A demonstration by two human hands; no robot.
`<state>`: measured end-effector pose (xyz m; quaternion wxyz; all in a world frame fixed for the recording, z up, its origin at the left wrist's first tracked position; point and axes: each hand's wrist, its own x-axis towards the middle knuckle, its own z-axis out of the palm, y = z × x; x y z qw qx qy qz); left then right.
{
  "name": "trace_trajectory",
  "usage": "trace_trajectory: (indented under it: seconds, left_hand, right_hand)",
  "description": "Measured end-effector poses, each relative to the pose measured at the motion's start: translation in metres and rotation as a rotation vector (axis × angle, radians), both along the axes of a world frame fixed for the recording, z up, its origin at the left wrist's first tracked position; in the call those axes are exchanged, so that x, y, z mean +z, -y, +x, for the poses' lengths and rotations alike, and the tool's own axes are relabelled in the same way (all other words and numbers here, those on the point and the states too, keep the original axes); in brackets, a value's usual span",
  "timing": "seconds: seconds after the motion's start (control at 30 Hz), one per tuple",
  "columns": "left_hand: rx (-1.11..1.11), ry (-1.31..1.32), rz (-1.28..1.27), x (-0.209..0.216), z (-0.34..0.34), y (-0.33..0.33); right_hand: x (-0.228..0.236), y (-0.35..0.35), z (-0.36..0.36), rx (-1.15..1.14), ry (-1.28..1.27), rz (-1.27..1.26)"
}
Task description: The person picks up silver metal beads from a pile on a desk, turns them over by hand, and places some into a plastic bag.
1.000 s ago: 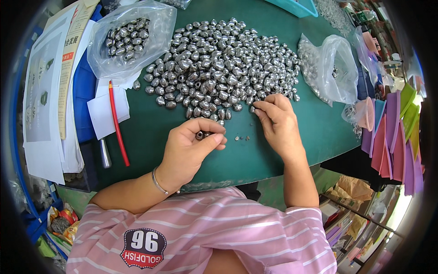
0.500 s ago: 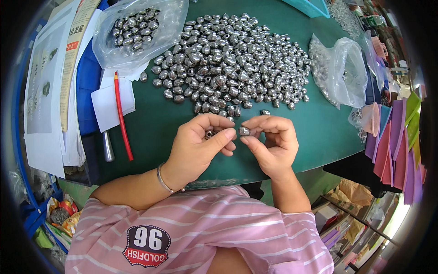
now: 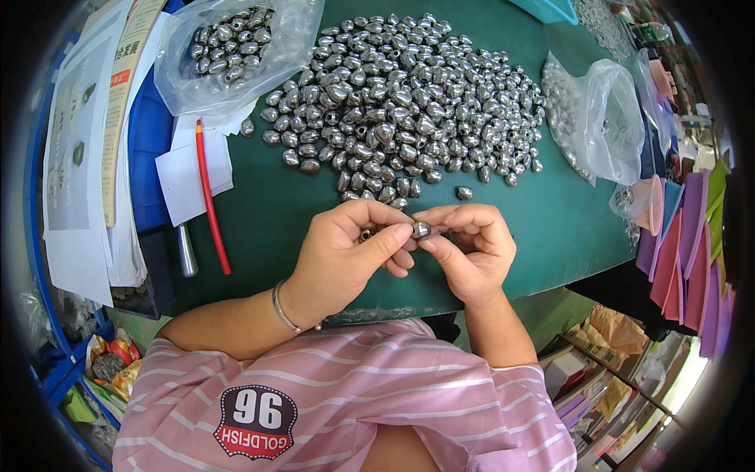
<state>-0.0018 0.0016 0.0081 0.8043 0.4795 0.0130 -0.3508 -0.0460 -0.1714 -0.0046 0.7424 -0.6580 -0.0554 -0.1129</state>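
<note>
Between the fingertips of both hands is a shiny silver metal bead (image 3: 421,230), egg-shaped and faceted. My right hand (image 3: 476,256) pinches it between thumb and fingers. My left hand (image 3: 342,244) meets it from the other side with thumb and index finger. Another metal bead (image 3: 366,234), with a hole showing, is tucked in the curled fingers of my left hand; whether more lie there is hidden. Just beyond the hands spreads a big heap of the same beads (image 3: 409,102). One loose bead (image 3: 464,193) lies apart on the green tabletop (image 3: 543,244).
At the far left stands an open clear plastic bag (image 3: 295,39) of beads. A red pencil (image 3: 209,197), a metal rod (image 3: 186,252), white paper slips (image 3: 193,177) and stacked papers (image 3: 79,197) lie left. Further plastic bags (image 3: 609,130) and coloured strips (image 3: 684,252) line the right.
My left thumb and index finger have closed in on the bead that my right hand pinches, and the bead has turned a little. The view has shifted slightly.
</note>
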Motion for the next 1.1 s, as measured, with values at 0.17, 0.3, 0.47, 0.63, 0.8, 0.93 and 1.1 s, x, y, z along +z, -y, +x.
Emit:
trace_trajectory:
  seconds: [0.17,0.3,0.47,0.63,0.8,0.93,1.1]
  left_hand:
    - [0.005,0.050,0.004,-0.003,-0.001,0.002]
    - [0.042,0.043,0.027,-0.001,0.002,-0.001]
    - [0.074,0.001,-0.051,0.003,0.002,-0.001]
    - [0.086,0.000,-0.055,0.000,0.002,-0.001]
    - [0.079,-0.010,-0.027,0.001,0.002,-0.002]
    - [0.073,-0.013,-0.026,0.003,0.003,-0.002]
    - [0.106,0.013,0.008,0.003,0.002,0.001]
  right_hand:
    - [0.004,0.002,0.002,-0.057,0.135,-0.288]
    - [0.035,0.035,0.020,-0.412,0.563,-1.005]
    - [0.053,0.138,0.045,-1.043,0.333,-1.042]
    - [0.039,0.080,0.040,-0.400,0.122,-1.074]
    - [0.017,0.022,0.041,-0.155,0.135,-1.148]
    - [0.024,0.018,0.036,-0.105,0.140,-1.228]
    - [0.018,0.011,0.025,-0.130,0.186,-0.976]
